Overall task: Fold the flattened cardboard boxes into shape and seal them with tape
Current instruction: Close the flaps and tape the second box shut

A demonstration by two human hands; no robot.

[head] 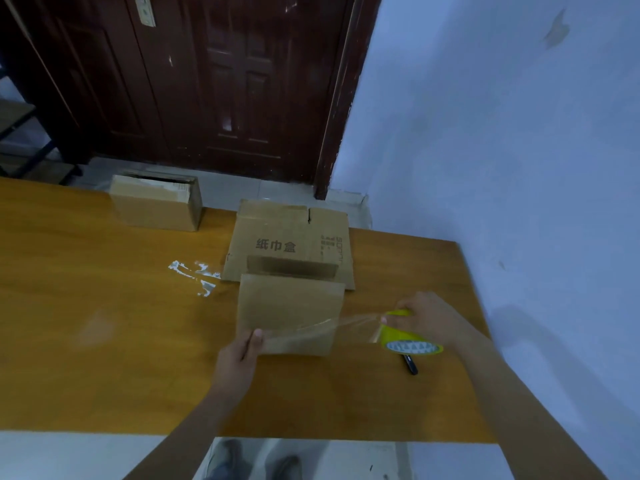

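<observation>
Both hands work mid-table (104,341): left hand (239,355) pins tape (311,329) to the upright box (289,313); right hand (427,318) clutches the roll (408,339). Sealing looks underway; a flat box (287,244) waits behind, another box (156,202) stands farther back.

Orange-brown wooden table (104,341), set close to a pale wall on the right. Lying directly on it: a folded cardboard box (289,311) near the middle; just behind and touching it, a flattened cardboard box (294,242) printed with Chinese characters, far edge overhanging the table. Farther left, at the back edge, a shaped cardboard box (156,206) standing apart. Crumpled clear tape scraps (197,275) left of the flattened one. A black pen (410,364) near the right edge.
</observation>
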